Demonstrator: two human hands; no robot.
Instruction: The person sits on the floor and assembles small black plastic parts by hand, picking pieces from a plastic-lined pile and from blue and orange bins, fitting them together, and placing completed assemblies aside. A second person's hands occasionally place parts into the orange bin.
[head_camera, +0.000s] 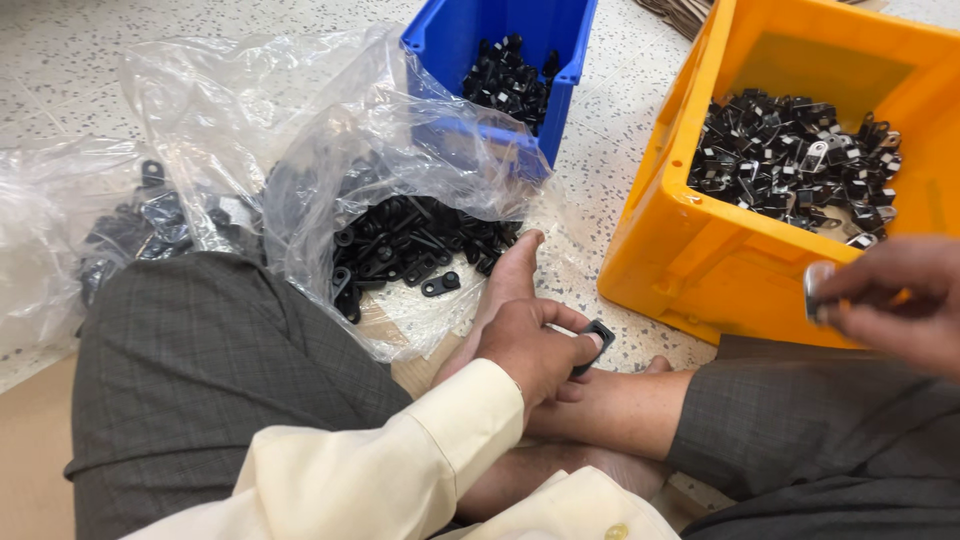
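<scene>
My left hand rests over my crossed ankles and pinches a small black plastic clip between thumb and fingers. At the right edge, my right hand is blurred and holds a small silvery metal piece just in front of the orange crate. The crate holds a heap of black and metal parts. Left of my bare foot, a pile of black plastic clips spills out of a clear plastic bag.
A blue bin with more black parts stands behind the bag. A second clear bag of parts lies at the left. I sit cross-legged on a speckled floor, grey trousers in the foreground, cardboard under me.
</scene>
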